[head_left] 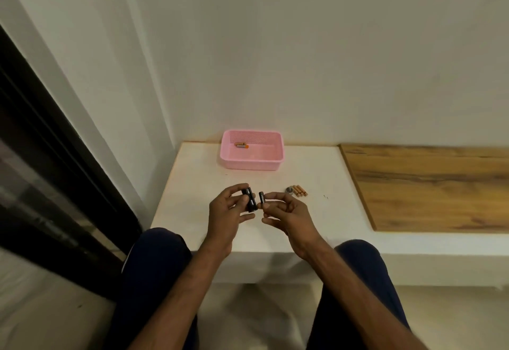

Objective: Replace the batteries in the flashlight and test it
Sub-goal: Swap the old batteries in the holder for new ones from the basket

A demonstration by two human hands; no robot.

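Note:
My left hand (227,213) grips a black flashlight body (250,200) over the white ledge, thumb and fingers curled round it. Just to its right, my right hand (285,211) pinches a short dark battery (261,197) between thumb and forefinger, a small gap from the flashlight. Three copper-coloured batteries (300,191) lie side by side on the ledge to the right, next to a small grey round cap (289,190). One battery (241,145) lies inside the pink basket (252,164).
The white ledge (192,184) ends at a wall on the left and behind. A wooden board (429,187) covers the ledge to the right. My knees in dark trousers are below the ledge's front edge. A dark door frame stands at far left.

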